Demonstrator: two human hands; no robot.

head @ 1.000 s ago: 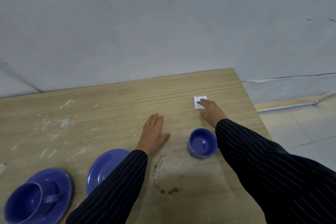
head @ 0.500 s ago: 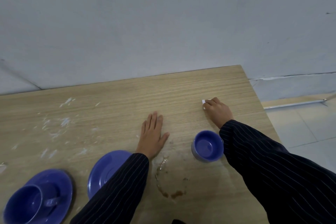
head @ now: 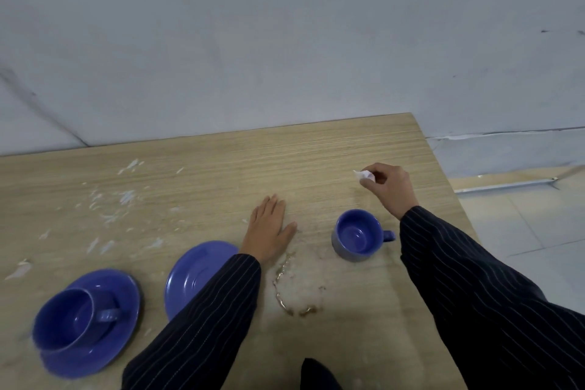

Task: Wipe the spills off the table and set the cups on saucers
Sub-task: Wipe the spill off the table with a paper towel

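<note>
My right hand [head: 387, 188] pinches a small white tissue [head: 364, 175] just above the wooden table [head: 316, 152], near its right edge. A blue cup [head: 356, 236] stands bare on the table below that hand, handle to the right. My left hand [head: 269, 229] lies flat on the table, fingers apart, beside a brownish ring-shaped spill [head: 292, 291]. An empty blue saucer [head: 193, 272] is partly covered by my left sleeve. At the front left a second blue cup [head: 71, 320] sits on a blue saucer [head: 126, 291].
White flaky smears [head: 110, 199] mark the table's left half. A grey wall [head: 285, 41] rises right behind the table. The table's right edge drops to a tiled floor [head: 522, 231].
My right hand has closed on the white tissue, which lay flat on the table, and lifted it slightly. My left hand stays flat in place.
</note>
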